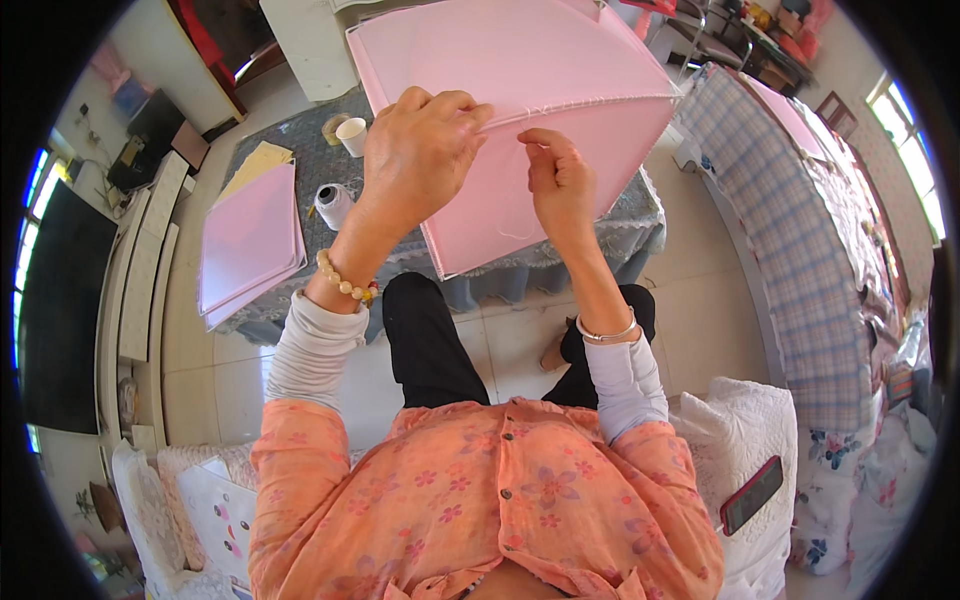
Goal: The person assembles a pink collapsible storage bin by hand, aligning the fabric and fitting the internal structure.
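Pink panels (510,60) meet along a raised seam (590,105) wrapped with white thread, forming a large boxy shape above the table. At the left end of that seam, my left hand (425,150) is closed, its fingertips pinching the edge. Just right of it, my right hand (562,185) is held in a pinch close to the lower pink panel (470,220). What lies between those fingertips is too small to make out. A loose strand of white thread (515,234) curls on the lower panel beneath my hands.
The table's grey cloth (290,120) carries a white thread spool (333,205), a paper cup (352,135), a tape roll (334,128) and stacked pink sheets (250,235). A plaid-covered seat (790,220) stands at right. A phone (752,497) lies on a white cushion (735,430).
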A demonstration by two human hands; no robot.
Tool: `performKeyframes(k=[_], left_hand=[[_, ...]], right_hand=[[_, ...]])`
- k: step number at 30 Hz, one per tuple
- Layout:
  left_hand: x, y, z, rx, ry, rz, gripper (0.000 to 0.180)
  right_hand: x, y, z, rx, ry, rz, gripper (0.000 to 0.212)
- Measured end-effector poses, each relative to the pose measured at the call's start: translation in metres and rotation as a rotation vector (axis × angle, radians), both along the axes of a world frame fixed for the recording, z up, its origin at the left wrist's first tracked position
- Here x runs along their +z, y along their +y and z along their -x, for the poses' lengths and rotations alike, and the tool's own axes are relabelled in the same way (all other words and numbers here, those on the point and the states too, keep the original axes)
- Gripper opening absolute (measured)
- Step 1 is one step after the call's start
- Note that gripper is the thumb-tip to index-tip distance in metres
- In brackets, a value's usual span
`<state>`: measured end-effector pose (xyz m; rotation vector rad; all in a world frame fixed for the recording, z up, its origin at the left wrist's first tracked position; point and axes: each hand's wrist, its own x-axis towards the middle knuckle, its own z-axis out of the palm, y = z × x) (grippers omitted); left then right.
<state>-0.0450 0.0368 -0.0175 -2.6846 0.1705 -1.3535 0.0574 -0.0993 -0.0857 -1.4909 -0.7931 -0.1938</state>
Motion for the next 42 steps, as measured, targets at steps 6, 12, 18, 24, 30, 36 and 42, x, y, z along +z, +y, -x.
performKeyframes(k=[6,12,18,24,30,36,42], left_hand=[[0.0,0.0,-0.002,0.015,0.008,-0.013,0.025],[-0.003,0.002,-0.003,0.008,0.001,-0.01,0.026],[-0.001,-0.003,0.002,0.027,0.007,-0.009,0.026],[0.0,-0.003,-0.001,0.008,-0.006,-0.02,0.026],[-0.001,-0.001,0.003,0.014,-0.01,-0.002,0.025],[0.002,-0.005,0.0,0.015,0.013,0.01,0.025],[0.0,-0.007,0.008,0.003,0.022,0.017,0.026]], right_hand=[[0.002,0.009,-0.006,-0.016,-0.102,-0.097,0.01],[0.008,0.02,-0.002,-0.137,-0.144,-0.057,0.006],[0.022,-0.001,0.009,-0.042,0.0,0.069,0.006],[0.042,0.007,0.005,-0.072,-0.158,0.135,0.005],[0.071,-0.018,0.013,-0.376,-0.531,0.5,0.014],[0.084,-0.001,-0.027,-0.17,-0.767,0.524,0.014],[0.109,0.004,-0.044,0.201,-0.62,0.812,0.015]])
